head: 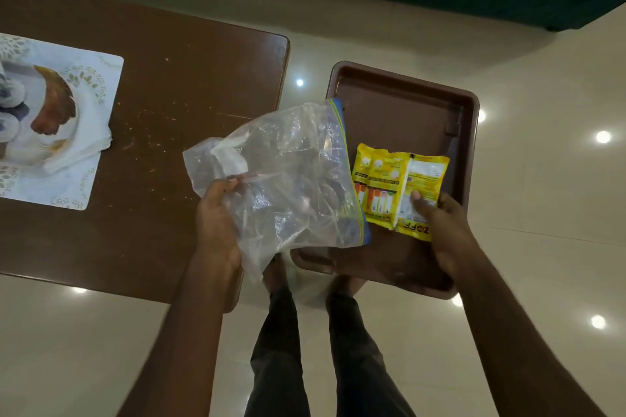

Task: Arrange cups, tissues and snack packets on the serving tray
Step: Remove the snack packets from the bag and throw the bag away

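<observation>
A brown serving tray (406, 101) lies on the pale floor to the right of the table. My right hand (443, 234) grips a fan of yellow snack packets (389, 186) over the tray's near half. My left hand (216, 220) holds a crumpled clear zip bag (288, 173) with a blue-green seal strip; the bag hangs over the table's right edge and the tray's left rim. White cups (10, 105) stand at the far left on a placemat, partly cut off. Folded white tissues (91, 142) lie beside them.
A dark brown low table (176, 78) fills the left side, with a white patterned placemat (95, 179) and a brown-and-white ornament (54, 108) on it. My legs and bare feet stand on the glossy tiled floor (542, 179) below the tray. Dark green furniture runs along the top.
</observation>
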